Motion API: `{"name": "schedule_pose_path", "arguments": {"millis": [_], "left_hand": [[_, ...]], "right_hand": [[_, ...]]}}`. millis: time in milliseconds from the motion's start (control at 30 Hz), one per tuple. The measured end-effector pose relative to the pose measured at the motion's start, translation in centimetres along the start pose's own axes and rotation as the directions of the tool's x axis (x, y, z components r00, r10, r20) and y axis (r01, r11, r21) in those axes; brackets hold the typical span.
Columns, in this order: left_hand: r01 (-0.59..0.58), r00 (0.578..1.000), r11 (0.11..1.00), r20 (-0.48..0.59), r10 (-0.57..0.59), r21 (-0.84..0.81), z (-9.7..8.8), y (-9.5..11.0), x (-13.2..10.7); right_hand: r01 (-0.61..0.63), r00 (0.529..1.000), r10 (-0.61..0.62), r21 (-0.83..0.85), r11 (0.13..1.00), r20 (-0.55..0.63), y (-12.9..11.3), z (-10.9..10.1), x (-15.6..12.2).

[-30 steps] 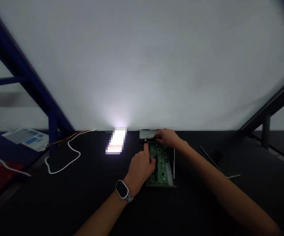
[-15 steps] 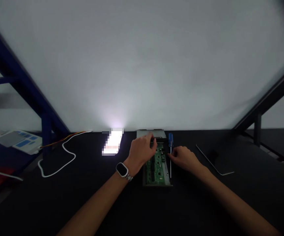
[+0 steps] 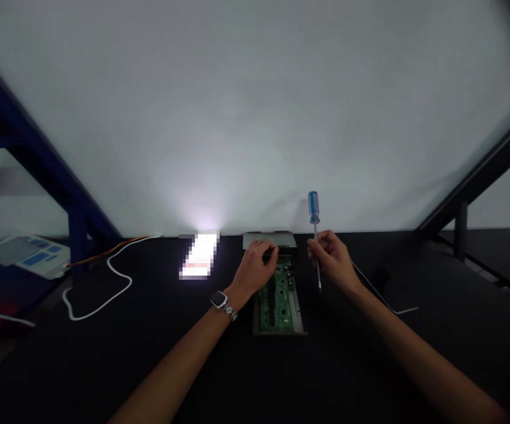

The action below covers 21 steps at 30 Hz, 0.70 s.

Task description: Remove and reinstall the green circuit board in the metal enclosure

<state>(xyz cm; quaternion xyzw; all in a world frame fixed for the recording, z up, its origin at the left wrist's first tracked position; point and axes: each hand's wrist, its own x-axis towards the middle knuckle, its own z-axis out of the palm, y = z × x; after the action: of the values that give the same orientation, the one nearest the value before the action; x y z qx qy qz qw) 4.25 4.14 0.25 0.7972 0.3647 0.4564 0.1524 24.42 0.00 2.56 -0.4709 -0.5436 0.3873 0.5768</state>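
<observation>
My right hand [image 3: 332,259] grips a screwdriver [image 3: 314,207] by its metal shaft. Its blue handle points up and its tip points down, raised to the right of a green circuit board [image 3: 283,309]. That board lies in a metal tray or frame [image 3: 298,312] on the black table. Over the board's far left part rests my left hand [image 3: 257,265], wearing a watch at the wrist. Its thumb and index finger are curled close together, and whatever is between them is too small to make out. Just beyond it is a flat grey metal piece [image 3: 284,238].
To the left a bright, pixelated screen [image 3: 199,256] stands by the wall. A white cable [image 3: 126,285] with coloured wires curves toward a white-and-blue panel [image 3: 29,256] at the far left. A thin bent rod [image 3: 383,300] lies to the right. Dark beams slope at both sides.
The screwdriver has been lifted off the right edge of the board's frame by my right hand and is now upright in the air. My left hand has barely moved.
</observation>
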Motion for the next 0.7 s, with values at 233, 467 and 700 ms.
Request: {"name": "schedule_pose_path", "arguments": {"millis": [233, 467, 700], "left_hand": [[0.122, 0.992, 0.983, 0.009, -0.122, -0.139, -1.7, -1.3, -1.2], [0.199, 0.979, 0.959, 0.08, -0.186, -0.204, -1.3, -2.0, -1.3], [0.242, 0.97, 0.952, 0.033, -0.24, -0.186, -1.0, -2.2, -1.0]], "right_hand": [[0.13, 0.975, -0.126, -0.014, 0.991, 0.183, -2.1, 5.1, 2.9], [0.258, 0.945, -0.22, -0.141, 0.956, 0.241, -0.9, 6.9, 4.8], [0.306, 0.93, -0.255, -0.176, 0.935, 0.264, -0.6, 7.2, 4.9]]}}
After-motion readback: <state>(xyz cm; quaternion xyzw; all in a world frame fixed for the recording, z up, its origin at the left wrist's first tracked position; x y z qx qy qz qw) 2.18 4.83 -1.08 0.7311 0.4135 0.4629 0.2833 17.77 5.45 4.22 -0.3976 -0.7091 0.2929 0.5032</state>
